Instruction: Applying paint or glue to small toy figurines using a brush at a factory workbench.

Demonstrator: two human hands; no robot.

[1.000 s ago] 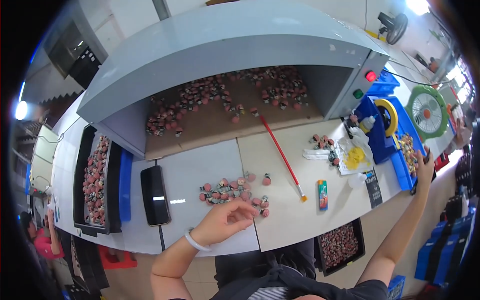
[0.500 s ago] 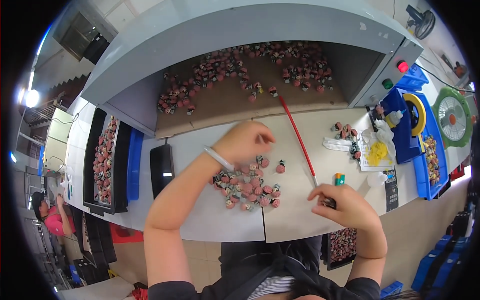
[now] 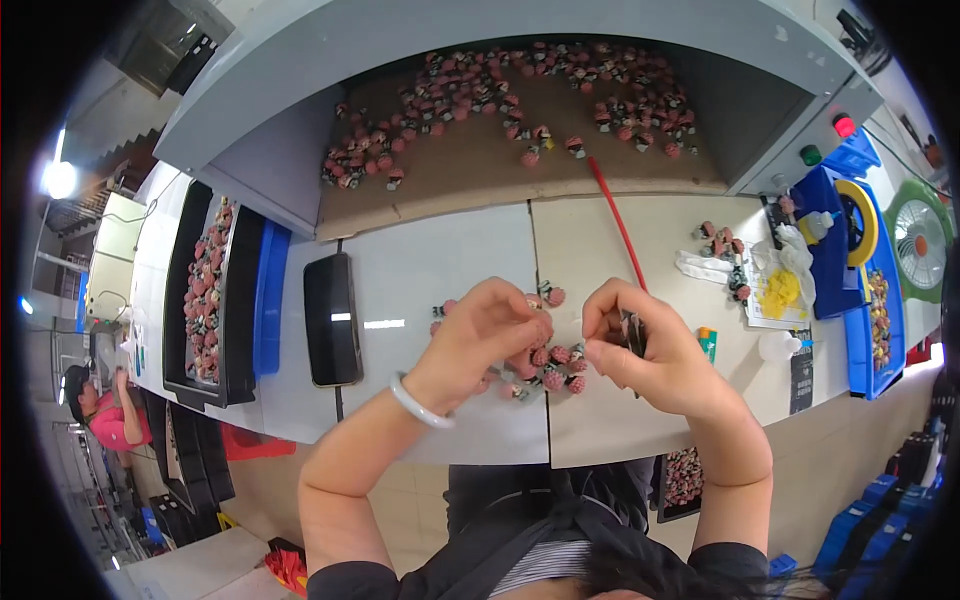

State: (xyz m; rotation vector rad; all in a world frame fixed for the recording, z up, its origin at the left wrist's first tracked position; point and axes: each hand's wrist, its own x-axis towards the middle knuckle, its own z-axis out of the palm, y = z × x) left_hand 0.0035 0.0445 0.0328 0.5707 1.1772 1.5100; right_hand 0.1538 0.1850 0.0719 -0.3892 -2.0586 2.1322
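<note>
My left hand [image 3: 487, 328], with a white bangle at its wrist, is closed over the pile of small pink-and-dark figurines [image 3: 553, 378]. Its fingertips pinch what looks like one pink figurine [image 3: 541, 332], mostly covered by the fingers. Facing it a short gap away, my right hand [image 3: 650, 345] is curled round a slim dark tool [image 3: 634, 335] that lies across the palm; its kind cannot be made out. Thumb and forefinger of that hand come near each other beside the pile. A red stick [image 3: 617, 215] leans from the grey booth's opening down to behind the right hand.
A grey booth [image 3: 520, 70] holds many figurines on brown board [image 3: 450, 185]. Left are a phone [image 3: 332, 320] and a black tray [image 3: 243, 370] of figurines. Right are a green-orange lighter [image 3: 707, 343], white bottle [image 3: 778, 346], blue bins [image 3: 870, 340] and a fan [image 3: 917, 240]. Someone in pink [image 3: 115, 425] sits far left.
My left hand has come down toward me onto the pile, its fingers now pinched. My right hand has moved up and left toward it, carrying the dark tool. The view has shifted slightly.
</note>
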